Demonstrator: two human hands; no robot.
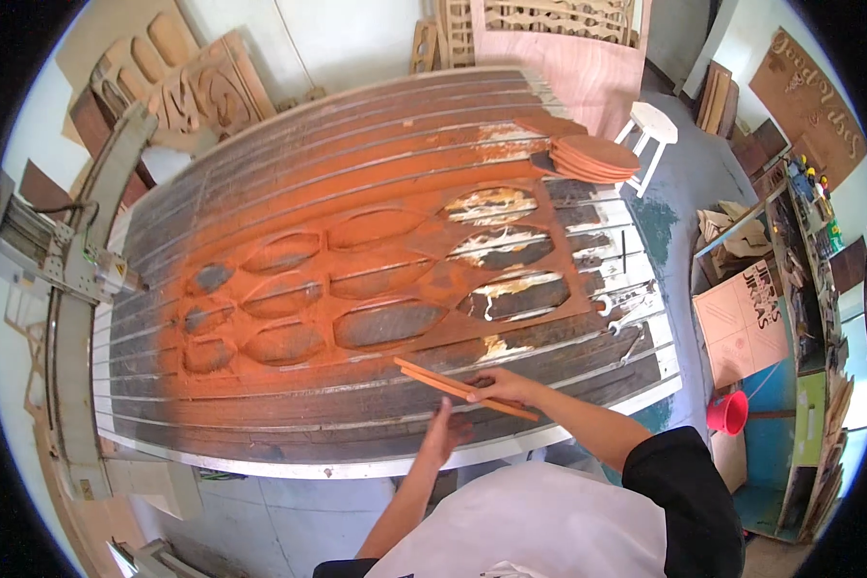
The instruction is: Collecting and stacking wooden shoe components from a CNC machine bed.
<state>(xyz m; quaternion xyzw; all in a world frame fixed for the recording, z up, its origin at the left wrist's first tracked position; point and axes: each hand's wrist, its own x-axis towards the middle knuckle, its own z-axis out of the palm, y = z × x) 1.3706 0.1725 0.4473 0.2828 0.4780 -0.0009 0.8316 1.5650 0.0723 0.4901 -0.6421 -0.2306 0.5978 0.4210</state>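
Thin wooden strips (462, 387) are being gripped by the right hand (504, 386); the left hand (445, 433) is being held open just below. They could be snapped if lifted by one end.

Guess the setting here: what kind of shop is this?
Most likely a woodworking shop with a CNC router. A slatted machine bed carries a cut-out sheet under orange sawdust, a gantry stands at its left end, and carved panels lean on the wall.
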